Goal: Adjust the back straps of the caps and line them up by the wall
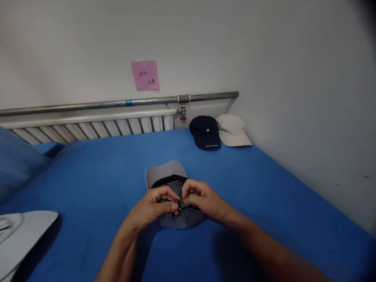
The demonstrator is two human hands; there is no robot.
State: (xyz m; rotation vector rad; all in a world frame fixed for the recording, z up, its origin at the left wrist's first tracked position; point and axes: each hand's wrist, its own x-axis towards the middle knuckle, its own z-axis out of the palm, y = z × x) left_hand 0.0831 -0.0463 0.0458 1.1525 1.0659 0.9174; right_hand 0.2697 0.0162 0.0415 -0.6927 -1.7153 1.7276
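Observation:
A grey baseball cap lies upside down on the blue surface in front of me, its lighter brim pointing away. Both hands meet over its back opening. My left hand is closed, thumb and fingers pinching the cap's back strap at a small dark buckle. Just to the right, my right hand is closed in a pinch at the same strap. The strap's end is mostly hidden by its fingers. Inside the cap, part of a dark printed lining shows.
A navy cap and a beige cap sit side by side at the far right, by the wall. A white brimmed hat is partly visible at the left edge. Behind the blue sheet run a radiator and a metal pipe.

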